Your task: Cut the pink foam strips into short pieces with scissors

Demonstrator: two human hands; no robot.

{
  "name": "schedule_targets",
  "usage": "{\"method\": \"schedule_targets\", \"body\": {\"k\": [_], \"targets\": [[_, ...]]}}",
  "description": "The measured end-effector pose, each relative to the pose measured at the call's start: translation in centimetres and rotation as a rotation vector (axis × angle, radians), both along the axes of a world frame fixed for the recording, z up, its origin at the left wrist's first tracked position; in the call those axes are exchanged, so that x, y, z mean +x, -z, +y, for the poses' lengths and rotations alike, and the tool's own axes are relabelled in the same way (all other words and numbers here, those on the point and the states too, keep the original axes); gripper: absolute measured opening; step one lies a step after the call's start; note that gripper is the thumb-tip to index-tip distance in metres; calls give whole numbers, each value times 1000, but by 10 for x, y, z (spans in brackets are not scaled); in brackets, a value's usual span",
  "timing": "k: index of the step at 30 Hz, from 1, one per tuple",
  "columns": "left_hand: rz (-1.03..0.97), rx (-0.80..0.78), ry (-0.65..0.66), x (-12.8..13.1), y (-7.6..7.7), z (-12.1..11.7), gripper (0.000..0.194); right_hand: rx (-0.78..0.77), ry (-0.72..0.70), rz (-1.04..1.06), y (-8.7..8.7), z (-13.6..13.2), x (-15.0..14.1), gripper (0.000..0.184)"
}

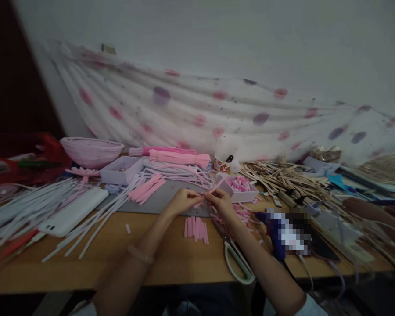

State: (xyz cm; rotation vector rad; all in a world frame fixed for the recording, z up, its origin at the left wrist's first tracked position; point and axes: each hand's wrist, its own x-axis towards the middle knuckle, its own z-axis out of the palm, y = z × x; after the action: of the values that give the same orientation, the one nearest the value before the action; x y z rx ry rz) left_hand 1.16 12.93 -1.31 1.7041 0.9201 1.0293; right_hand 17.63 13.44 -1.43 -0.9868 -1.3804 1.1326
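Forearms [128,281] slant inward over the desk [184,265]; past short pink pieces [196,229], left hand [185,200] and right hand [221,204] meet at the fingertips, pinching what looks like a thin pink strip [214,188], near a white box [246,197].

The light is dim, darkest at upper left, with edges seemingly stretched, soft.

Mat [151,208]: plain grey. On it, strips [148,189], salmon pink. In front of mat, short pieces [196,229], pink. Behind it, cloth [187,98], white with scattered red-pink and purple spots. Right of mat: box [246,197], white; contents [239,183], mixed pinks. Right front of mat: scissors [229,259], handles pale green and white.
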Motion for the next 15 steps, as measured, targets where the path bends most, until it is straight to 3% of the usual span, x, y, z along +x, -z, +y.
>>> {"method": "schedule_targets", "body": {"k": [6,9,12,15], "targets": [[-138,-239,167,-4,-8,-8,34,-23,-113,-64,-2,-4,-1,31],[-197,-283,154,-3,-4,-7,34,17,-136,-130,-8,-4,-1,34],[-282,-289,66,-3,1,-4,36,122,-45,-223,-27,-10,8,37],[-382,-315,-21,-3,4,0,36,385,121,-243,-51,-30,29,41]]}}
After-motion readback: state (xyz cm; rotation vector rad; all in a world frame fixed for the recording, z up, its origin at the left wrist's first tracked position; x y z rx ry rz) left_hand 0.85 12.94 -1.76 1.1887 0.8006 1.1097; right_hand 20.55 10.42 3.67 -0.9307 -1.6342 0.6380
